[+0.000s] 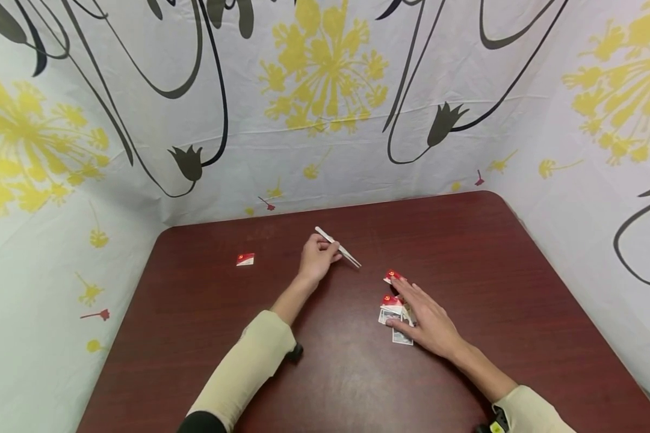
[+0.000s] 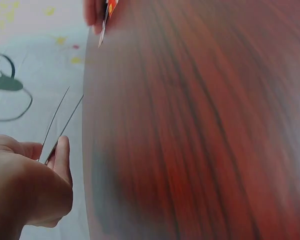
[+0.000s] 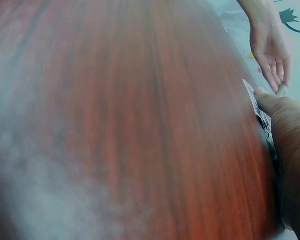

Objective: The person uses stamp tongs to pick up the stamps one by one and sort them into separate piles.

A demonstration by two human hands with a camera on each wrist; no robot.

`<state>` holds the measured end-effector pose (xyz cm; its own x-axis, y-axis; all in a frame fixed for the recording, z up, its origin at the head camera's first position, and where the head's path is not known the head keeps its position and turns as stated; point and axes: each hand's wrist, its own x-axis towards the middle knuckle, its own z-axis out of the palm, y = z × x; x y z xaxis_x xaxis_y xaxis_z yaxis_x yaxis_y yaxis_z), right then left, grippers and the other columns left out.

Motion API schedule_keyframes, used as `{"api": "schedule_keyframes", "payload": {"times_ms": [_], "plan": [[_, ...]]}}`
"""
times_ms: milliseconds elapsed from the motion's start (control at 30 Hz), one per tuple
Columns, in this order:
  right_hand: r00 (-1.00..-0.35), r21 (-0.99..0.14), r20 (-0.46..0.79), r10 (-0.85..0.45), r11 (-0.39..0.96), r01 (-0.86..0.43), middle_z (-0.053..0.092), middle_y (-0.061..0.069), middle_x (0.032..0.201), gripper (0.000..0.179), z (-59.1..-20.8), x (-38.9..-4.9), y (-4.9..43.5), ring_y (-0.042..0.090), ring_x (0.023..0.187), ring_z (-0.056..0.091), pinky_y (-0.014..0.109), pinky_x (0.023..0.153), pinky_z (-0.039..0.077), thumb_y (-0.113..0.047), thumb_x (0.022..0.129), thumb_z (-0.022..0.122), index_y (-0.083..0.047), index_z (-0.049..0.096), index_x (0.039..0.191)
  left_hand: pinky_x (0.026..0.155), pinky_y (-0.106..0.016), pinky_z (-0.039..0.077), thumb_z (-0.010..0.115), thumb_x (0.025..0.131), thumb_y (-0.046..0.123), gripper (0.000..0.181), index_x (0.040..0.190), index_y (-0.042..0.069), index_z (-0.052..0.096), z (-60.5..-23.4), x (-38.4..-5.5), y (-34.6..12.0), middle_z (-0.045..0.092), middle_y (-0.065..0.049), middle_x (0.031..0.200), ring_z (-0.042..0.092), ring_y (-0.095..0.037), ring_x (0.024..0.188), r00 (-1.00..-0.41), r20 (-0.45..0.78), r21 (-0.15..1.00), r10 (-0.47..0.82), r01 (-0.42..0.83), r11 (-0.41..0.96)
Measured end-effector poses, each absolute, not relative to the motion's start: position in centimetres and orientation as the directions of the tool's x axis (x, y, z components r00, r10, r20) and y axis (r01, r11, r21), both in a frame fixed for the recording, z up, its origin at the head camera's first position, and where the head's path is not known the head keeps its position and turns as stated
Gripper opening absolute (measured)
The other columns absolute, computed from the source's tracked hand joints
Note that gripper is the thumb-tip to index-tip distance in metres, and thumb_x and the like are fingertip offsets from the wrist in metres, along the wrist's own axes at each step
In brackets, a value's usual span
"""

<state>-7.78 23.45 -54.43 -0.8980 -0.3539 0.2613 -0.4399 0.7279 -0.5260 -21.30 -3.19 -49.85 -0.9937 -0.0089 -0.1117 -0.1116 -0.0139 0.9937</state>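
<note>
The person's left hand [image 1: 316,260] pinched metal tweezers [image 1: 336,245] between thumb and fingers, above the far middle part of the brown table [image 1: 330,373]. The long axis of the tweezers ran slanting: in the head view, the closed end was at the upper left and the tips were directed to the lower right, towards the right hand [image 1: 432,325]. In the left wrist view the two thin legs were spread, with a gap between their tips, and nothing was seen between them.

The right hand was well apart from the left one. Its fingers were extended over a small group of paper pieces, and the thumb lay across their near part; how firmly it pressed them, I cannot tell. In this group there was a red piece [image 1: 392,300] partly upon a grey-and-white piece [image 1: 391,314], and another grey-and-white piece [image 1: 402,338] stuck out nearer to the person. A second red piece [image 1: 390,274] was at the fingertips, partly covered by them. One red-and-white piece [image 1: 245,260] lay alone on the table, to the left of the left hand. Behind the table hung a white cloth [image 1: 238,114] with yellow flowers.
</note>
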Motion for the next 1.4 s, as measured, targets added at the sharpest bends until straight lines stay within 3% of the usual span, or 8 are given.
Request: {"api": "schedule_keyframes", "payload": {"times_ms": [200, 567, 1400], "plan": [[-0.892, -0.518, 0.276, -0.359, 0.726, -0.452, 0.045, 0.012, 0.165, 0.094, -54.5, -7.9, 23.4, 0.033, 0.153, 0.041, 0.050, 0.130, 0.031, -0.045, 0.089, 0.087, -0.009, 0.041, 0.163, 0.085, -0.033, 0.069, 0.070, 0.101, -0.001, 0.018, 0.114, -0.005, 0.057, -50.4, -21.4, -0.7, 0.068, -0.012, 0.096, 0.076, -0.024, 0.085, -0.992, -0.123, 0.992, 0.011, -0.123, 0.014], [-0.896, -0.518, 0.269, -0.354, 0.731, -0.445, 0.046, 0.013, 0.164, 0.095, -54.6, -7.9, 23.5, 0.033, 0.152, 0.042, 0.055, 0.128, 0.033, -0.045, 0.088, 0.087, -0.010, 0.041, 0.163, 0.083, -0.034, 0.069, 0.071, 0.101, 0.002, 0.018, 0.113, -0.004, 0.059, -50.4, -21.1, 1.7, 0.070, -0.016, 0.101, 0.078, -0.033, 0.091, -0.993, -0.112, 0.992, 0.037, -0.109, 0.063], [-0.883, -0.515, 0.296, -0.364, 0.718, -0.468, 0.049, 0.015, 0.161, 0.093, -54.4, -8.0, 23.4, 0.034, 0.150, 0.044, 0.054, 0.128, 0.033, -0.042, 0.088, 0.088, -0.006, 0.044, 0.161, 0.074, -0.031, 0.070, 0.073, 0.101, 0.006, 0.019, 0.111, 0.000, 0.059, -50.8, -20.4, 2.9, 0.072, -0.013, 0.099, 0.080, -0.026, 0.082, -0.993, -0.101, 0.983, 0.069, -0.089, 0.162]]}}
